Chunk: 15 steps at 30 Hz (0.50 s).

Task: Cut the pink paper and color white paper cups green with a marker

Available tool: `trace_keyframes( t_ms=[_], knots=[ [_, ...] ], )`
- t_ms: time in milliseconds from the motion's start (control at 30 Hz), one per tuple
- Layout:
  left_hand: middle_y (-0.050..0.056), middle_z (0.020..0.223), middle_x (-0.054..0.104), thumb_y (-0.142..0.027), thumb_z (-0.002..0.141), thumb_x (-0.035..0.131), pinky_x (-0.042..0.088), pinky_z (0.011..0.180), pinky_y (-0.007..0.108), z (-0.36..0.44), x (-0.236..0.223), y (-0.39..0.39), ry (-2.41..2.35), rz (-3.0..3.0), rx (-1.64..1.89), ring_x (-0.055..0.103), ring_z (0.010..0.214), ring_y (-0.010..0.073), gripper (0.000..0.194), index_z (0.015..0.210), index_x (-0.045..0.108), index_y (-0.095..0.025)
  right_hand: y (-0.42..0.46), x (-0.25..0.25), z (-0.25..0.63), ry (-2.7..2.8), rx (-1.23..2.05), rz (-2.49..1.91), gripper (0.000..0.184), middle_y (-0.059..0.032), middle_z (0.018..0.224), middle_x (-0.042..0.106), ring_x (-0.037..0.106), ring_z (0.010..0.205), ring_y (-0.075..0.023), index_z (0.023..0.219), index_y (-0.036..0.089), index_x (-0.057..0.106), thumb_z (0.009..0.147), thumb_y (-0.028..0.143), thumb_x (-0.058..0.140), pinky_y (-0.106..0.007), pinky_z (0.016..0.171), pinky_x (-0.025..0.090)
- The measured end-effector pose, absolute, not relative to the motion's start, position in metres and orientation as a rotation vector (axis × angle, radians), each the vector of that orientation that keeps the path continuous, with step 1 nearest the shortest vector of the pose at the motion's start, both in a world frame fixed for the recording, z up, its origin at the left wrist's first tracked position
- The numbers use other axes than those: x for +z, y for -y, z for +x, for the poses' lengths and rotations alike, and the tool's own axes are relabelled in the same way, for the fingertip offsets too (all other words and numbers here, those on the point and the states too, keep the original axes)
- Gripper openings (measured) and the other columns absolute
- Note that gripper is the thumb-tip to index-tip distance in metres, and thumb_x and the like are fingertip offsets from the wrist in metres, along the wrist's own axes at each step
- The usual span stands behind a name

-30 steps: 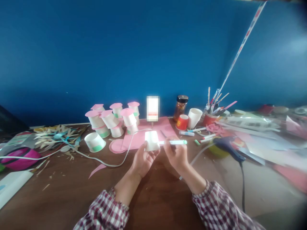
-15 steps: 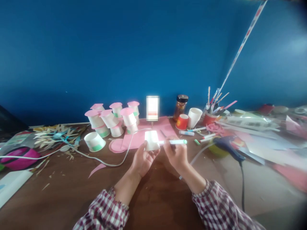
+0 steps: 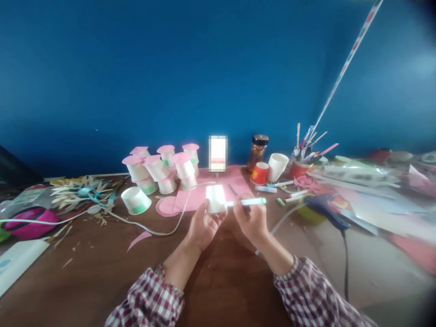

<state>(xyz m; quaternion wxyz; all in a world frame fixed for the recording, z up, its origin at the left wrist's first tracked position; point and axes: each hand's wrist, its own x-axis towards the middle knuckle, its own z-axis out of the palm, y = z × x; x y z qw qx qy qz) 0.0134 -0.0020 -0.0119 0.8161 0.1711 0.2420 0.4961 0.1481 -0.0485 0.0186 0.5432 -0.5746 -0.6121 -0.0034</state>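
My left hand [image 3: 205,227] is closed around the lower part of a white paper cup [image 3: 215,198], held upside down above the table. A white marker with a green end [image 3: 250,202] is pinched in my right hand [image 3: 251,220]; its tip points left and meets the cup's right side near the lower edge. Whether the tip touches the cup I cannot tell. Behind the cup lies a pink paper sheet [image 3: 235,179]. Several paper cups with pink paper tops [image 3: 158,168] stand stacked to the left, and a single white cup with a green patch [image 3: 136,200] lies tilted before them.
A white cable [image 3: 136,225] curves across the table at left, near wooden sticks [image 3: 81,193]. At right are a red cup [image 3: 260,173], a lidded jar [image 3: 258,152], loose markers [image 3: 296,196], a glue gun [image 3: 329,211] and a holder of tools [image 3: 301,168]. A blue wall [image 3: 204,68] rises behind.
Both hands keep nearly the same pose with the cup and marker. The whole view has shifted very slightly.
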Motion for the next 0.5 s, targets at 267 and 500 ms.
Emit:
trace_keyframes(
  t_ms=[267, 500],
  knots=[
    [0.010, 0.091, 0.068, -0.032, 0.081, 0.061, 0.052, 0.084, 0.038, 0.0121, -0.0137, 0.0006, -0.509, 0.370, 1.068, 0.063, 0.082, 0.0196, 0.021, 0.092, 0.060, -0.014, 0.0477, 0.0202, 0.1480, 1.484, -0.015, -1.335, 0.021, 0.0013, 0.051, 0.059, 0.055, 0.045, -0.0114, 0.069, 0.017, 0.058, 0.086, 0.025, 0.050, -0.020, 0.049, 0.044],
    [0.009, 0.092, 0.067, -0.032, 0.080, 0.062, 0.052, 0.082, 0.037, 0.0128, -0.0172, -0.0015, -0.516, 0.370, 1.078, 0.063, 0.083, 0.0194, 0.020, 0.091, 0.060, -0.015, 0.0479, 0.0198, 0.1486, 1.511, -0.001, -1.373, 0.019, 0.0019, 0.049, 0.058, 0.054, 0.043, -0.0110, 0.067, 0.016, 0.060, 0.083, 0.024, 0.052, -0.020, 0.049, 0.042]
  ],
)
